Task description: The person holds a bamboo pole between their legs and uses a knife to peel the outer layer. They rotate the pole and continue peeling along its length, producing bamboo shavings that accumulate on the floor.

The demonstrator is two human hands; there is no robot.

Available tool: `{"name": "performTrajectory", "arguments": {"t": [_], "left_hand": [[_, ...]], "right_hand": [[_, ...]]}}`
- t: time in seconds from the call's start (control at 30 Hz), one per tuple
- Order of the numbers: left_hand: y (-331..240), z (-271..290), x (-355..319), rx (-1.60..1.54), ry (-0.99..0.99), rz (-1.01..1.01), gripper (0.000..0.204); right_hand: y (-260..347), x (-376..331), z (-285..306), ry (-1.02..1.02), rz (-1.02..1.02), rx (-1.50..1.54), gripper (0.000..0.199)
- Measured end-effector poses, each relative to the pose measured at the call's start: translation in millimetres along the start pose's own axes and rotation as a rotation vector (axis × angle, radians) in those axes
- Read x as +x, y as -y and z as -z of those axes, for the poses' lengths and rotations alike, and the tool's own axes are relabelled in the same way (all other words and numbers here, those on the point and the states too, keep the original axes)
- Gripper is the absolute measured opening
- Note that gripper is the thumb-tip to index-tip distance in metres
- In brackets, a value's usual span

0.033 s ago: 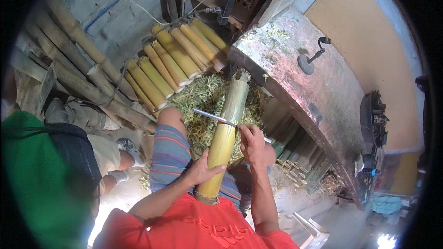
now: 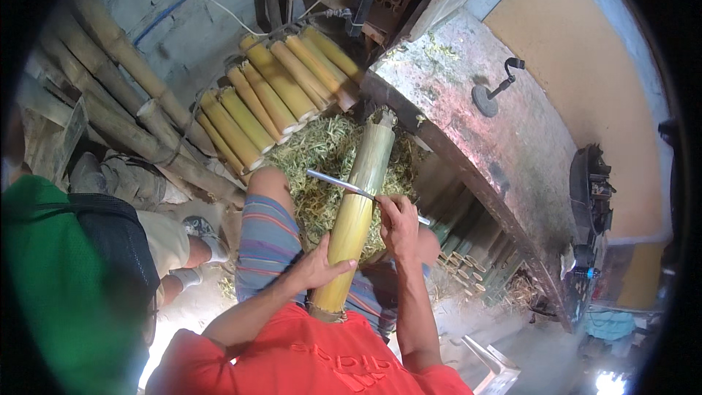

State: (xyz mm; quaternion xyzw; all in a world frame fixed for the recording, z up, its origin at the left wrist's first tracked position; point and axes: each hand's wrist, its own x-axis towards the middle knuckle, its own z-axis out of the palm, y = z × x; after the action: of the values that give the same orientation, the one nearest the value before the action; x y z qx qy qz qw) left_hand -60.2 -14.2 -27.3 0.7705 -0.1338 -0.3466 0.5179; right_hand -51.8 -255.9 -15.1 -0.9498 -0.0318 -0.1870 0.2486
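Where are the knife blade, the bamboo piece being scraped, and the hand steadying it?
knife blade (image 2: 338, 183), head view, mid-blade.
bamboo piece (image 2: 363, 183), head view, green upper stretch.
left hand (image 2: 319, 266), head view, back of hand.

Rough workshop corner, daylight from below.

Grey block wall (image 2: 183, 22) at top, blue pipe (image 2: 183, 7) and white cable (image 2: 219, 4) across it. Ochre wall (image 2: 585, 51) at right. Worn metal-topped bench (image 2: 497, 146) runs diagonally, dark crank handle (image 2: 497, 91) on it. Old poles (image 2: 110, 95) lean at left; cut yellow-green tubes (image 2: 270, 99) stacked by the wall. Green shavings (image 2: 322, 153) cover the floor. Bright sun patch (image 2: 164, 336) on concrete at bottom.
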Motion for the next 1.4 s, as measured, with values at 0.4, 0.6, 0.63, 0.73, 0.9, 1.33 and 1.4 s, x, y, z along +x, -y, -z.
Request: {"name": "performTrajectory", "arguments": {"t": [0.4, 0.6, 0.63, 0.73, 0.9, 1.33, 1.4], "left_hand": [[-67, 74, 74, 0.710, -0.569, -0.843, 0.023], [-32, 78, 99, 0.680, -0.292, -0.720, 0.016], [-28, 78, 98, 0.652, -0.295, -0.706, 0.016], [-21, 73, 85, 0.581, -0.291, -0.680, 0.015], [-7, 53, 26, 0.442, -0.299, -0.657, 0.015], [-66, 105, 230, 0.347, -0.408, -0.672, 0.022], [-75, 112, 240, 0.418, -0.441, -0.738, 0.023]], "right_hand": [[-13, -6, -10, -0.071, 0.053, -0.007, 0.036], [-21, 7, -10, -0.014, 0.078, 0.038, 0.038], [-22, 6, -10, -0.015, 0.112, 0.066, 0.039], [-16, -3, -4, 0.052, 0.056, 0.043, 0.042], [16, -45, 16, 0.171, 0.064, 0.127, 0.033], [-95, 123, -24, -0.071, 0.050, 0.190, 0.038], [-97, 132, -22, -0.068, 0.028, 0.222, 0.035]]}}
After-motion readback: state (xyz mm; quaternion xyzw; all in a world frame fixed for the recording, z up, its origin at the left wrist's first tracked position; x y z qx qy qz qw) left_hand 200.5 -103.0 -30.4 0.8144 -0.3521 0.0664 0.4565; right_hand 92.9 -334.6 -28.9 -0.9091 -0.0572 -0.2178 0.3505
